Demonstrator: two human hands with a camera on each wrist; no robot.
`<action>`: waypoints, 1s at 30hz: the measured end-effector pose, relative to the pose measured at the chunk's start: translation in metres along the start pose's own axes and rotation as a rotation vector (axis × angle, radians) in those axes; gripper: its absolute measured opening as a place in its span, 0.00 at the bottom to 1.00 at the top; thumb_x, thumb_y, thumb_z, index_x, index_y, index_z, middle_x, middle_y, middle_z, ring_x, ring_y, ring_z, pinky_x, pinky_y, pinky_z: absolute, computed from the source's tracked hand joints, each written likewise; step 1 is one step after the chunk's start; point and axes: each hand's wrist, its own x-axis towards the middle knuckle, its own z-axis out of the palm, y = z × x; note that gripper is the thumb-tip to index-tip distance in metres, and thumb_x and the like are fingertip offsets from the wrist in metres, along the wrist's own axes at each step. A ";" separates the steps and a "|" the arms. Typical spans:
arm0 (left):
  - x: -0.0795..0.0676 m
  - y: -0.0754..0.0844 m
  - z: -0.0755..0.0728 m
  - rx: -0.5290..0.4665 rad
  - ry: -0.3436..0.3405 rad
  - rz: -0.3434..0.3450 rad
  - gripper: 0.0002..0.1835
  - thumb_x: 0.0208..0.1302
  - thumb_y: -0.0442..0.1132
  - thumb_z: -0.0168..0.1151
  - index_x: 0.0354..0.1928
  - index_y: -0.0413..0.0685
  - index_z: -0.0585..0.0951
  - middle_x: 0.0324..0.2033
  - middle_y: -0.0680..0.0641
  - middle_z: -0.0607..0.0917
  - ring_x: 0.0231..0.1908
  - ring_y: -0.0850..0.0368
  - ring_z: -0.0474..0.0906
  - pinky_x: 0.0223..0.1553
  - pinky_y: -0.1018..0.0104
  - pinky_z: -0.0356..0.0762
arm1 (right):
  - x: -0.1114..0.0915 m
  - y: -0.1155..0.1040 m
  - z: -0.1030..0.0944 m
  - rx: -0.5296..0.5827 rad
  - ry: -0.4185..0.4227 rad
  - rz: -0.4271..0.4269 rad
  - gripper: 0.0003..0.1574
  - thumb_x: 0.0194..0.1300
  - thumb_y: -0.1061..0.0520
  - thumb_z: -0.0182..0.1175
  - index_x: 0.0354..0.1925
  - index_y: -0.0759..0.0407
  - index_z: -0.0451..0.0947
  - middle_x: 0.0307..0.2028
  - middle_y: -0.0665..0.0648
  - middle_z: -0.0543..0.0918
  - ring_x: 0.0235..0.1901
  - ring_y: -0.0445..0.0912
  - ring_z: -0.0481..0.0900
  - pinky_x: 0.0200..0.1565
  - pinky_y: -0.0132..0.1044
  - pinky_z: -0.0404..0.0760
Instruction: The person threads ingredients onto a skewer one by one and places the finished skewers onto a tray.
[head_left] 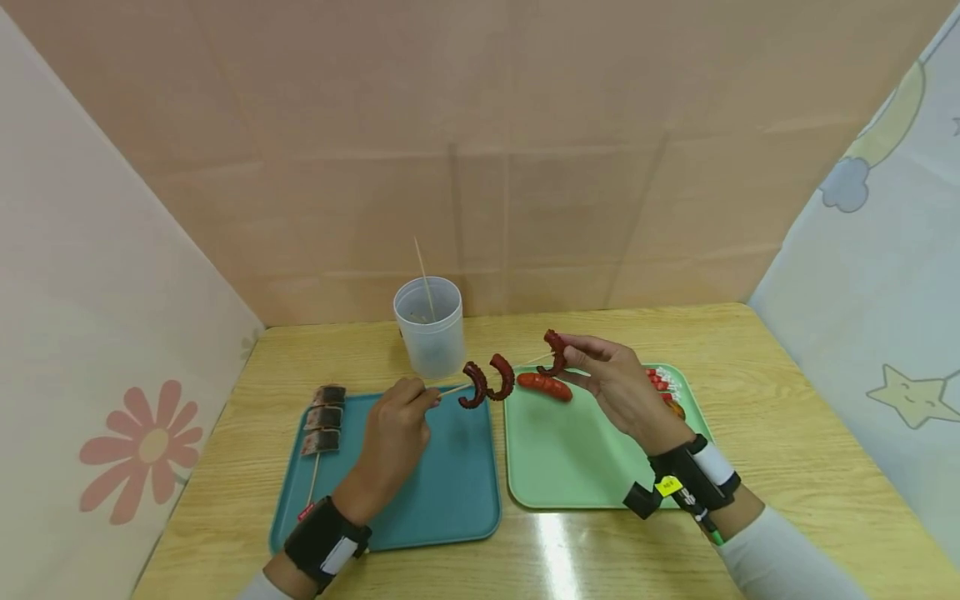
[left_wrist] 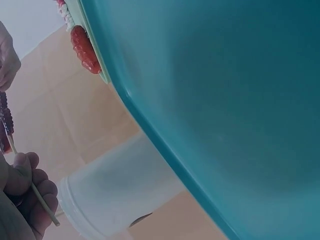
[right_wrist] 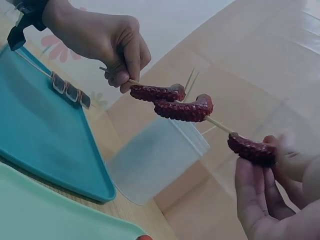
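My left hand pinches a thin wooden skewer near one end, whose butt pokes out past the fingers in the left wrist view. Two curled dark-red octopus tentacles sit threaded side by side along it. At the skewer's other end, my right hand grips a third tentacle between thumb and fingers. In the right wrist view the skewer runs up to the near end of that piece. Below the skewer, a scored red sausage lies on the green tray.
The teal tray at left bears a skewer of dark-skinned fish-like pieces. Red-and-white pieces lie at the green tray's far right, partly behind my right hand. A translucent tub with skewers stands behind the trays, before a wall.
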 end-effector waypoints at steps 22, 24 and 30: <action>-0.002 0.005 0.001 -0.035 -0.028 0.016 0.09 0.49 0.18 0.65 0.28 0.37 0.87 0.23 0.46 0.73 0.25 0.55 0.75 0.23 0.65 0.77 | -0.004 0.025 0.015 0.100 -0.100 0.034 0.12 0.65 0.62 0.60 0.46 0.62 0.84 0.54 0.59 0.78 0.52 0.49 0.80 0.53 0.45 0.79; -0.003 0.005 0.001 -0.036 -0.029 0.028 0.09 0.48 0.19 0.66 0.28 0.37 0.87 0.23 0.47 0.73 0.25 0.55 0.74 0.22 0.66 0.77 | -0.003 0.027 0.013 0.081 -0.107 0.036 0.14 0.65 0.62 0.60 0.49 0.63 0.83 0.54 0.58 0.79 0.51 0.50 0.81 0.52 0.45 0.79; -0.006 0.003 0.001 -0.028 -0.053 0.022 0.08 0.48 0.20 0.68 0.29 0.38 0.88 0.22 0.47 0.72 0.24 0.56 0.73 0.20 0.67 0.75 | -0.002 0.031 0.007 0.027 -0.113 0.076 0.19 0.65 0.59 0.60 0.53 0.66 0.78 0.53 0.60 0.80 0.49 0.54 0.82 0.54 0.46 0.78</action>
